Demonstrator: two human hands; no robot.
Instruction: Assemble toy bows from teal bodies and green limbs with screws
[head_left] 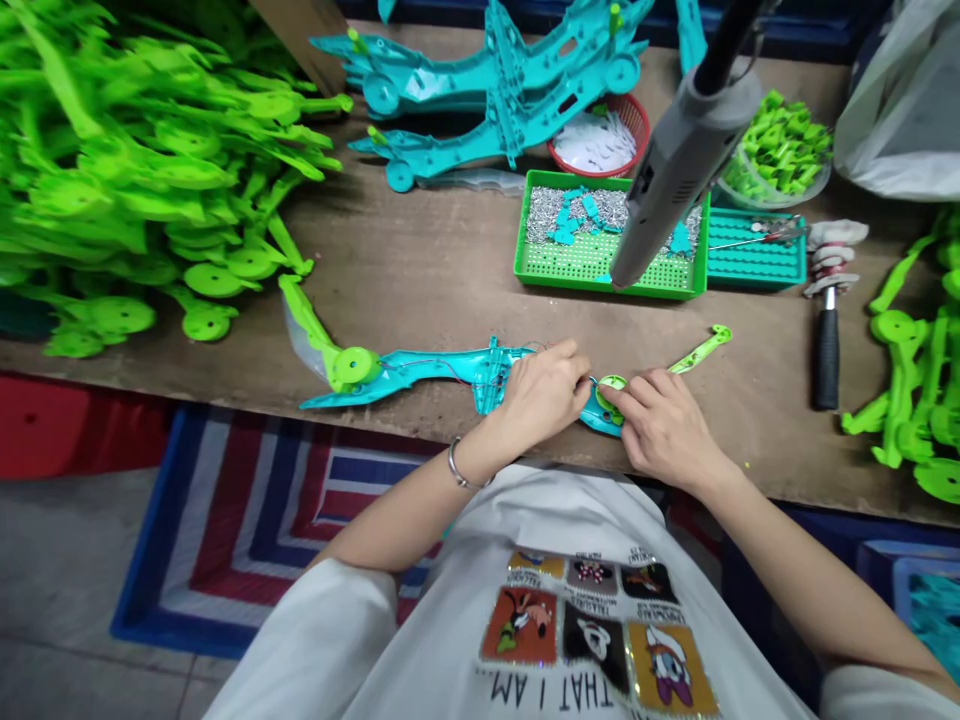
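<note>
A long blue plastic toy bow part point(439, 366) lies across the bench in front of me, with thin wires along its inside. A bright green arm with a round hub point(354, 368) is joined near its left end. My left hand point(546, 392) is closed over the right half of the blue part, its thumb and fingertips pinched close to a wire. Beside it, my right hand point(660, 425) is closed on a second green arm point(701, 350), fingertips on the round hub at the blue part's right end. My fingers hide part of that joint.
Green arms point(112, 190) are heaped at left, with more green pieces point(915, 360) at right. Behind stand blue parts point(480, 125), a red basket point(641, 115) and a green tray point(611, 285) of screws. A grey electric screwdriver point(664, 170) hangs overhead. A black-handled hammer point(826, 350) lies right.
</note>
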